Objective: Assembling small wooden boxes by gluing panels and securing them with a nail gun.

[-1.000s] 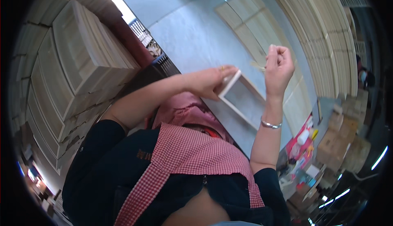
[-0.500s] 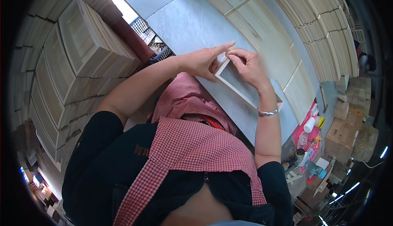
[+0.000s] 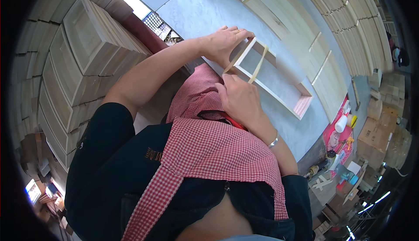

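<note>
A small rectangular wooden frame (image 3: 273, 93) with raised sides rests on the blue-grey tabletop near its front edge. My left hand (image 3: 223, 44) curls round the left end of this frame, fingers at its corner. Beside the front side, my right hand (image 3: 241, 98) is closed with its fingertips pinching a thin yellowish band (image 3: 259, 65). One stretch of the band crosses over the frame near its left end; another runs from my right fingertips up toward my left hand. Part of the band is hidden by my hands.
Pale wooden panels (image 3: 301, 44) lie across the table behind the frame. Wooden drawer-front-like pieces (image 3: 83, 40) are stacked high on the left, with more slats (image 3: 358, 27) at the far right. A white bottle (image 3: 340, 124) and cardboard box (image 3: 374, 129) stand to the right.
My right hand has come from the frame's far left corner toward me, drawing the band across. The frame now shows more fully; my left hand has shifted slightly along its left end.
</note>
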A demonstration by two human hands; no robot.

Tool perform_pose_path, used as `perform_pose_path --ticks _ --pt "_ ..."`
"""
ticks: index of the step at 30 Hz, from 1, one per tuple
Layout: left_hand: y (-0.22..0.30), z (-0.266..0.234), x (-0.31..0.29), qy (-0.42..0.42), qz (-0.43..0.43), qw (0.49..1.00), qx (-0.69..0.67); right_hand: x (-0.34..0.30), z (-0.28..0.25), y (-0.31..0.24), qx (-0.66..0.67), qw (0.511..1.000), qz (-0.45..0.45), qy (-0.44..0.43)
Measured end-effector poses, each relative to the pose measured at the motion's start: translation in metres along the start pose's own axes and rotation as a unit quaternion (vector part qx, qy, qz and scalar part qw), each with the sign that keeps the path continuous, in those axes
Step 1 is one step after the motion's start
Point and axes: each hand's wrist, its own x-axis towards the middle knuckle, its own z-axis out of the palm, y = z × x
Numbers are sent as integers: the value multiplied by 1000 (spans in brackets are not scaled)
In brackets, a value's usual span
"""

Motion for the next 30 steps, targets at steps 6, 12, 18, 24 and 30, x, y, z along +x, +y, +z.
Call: perform_pose_path --ticks 6,12,18,24,30 --pt "-5 3 -3 -2 -8 999 35 -93 1 62 48 983 94 149" --pt "-6 -5 -9 -12 -6 1000 26 -184 -42 132 -58 936 235 257" --pt "-1 -7 -5 -51 -35 998 -3 -169 -64 194 32 936 297 185" --pt "0 -3 -11 -39 -45 997 48 -158 -40 217 117 970 178 118" --pt "8 -12 -17 -53 5 995 86 -163 -25 202 168 952 147 210"
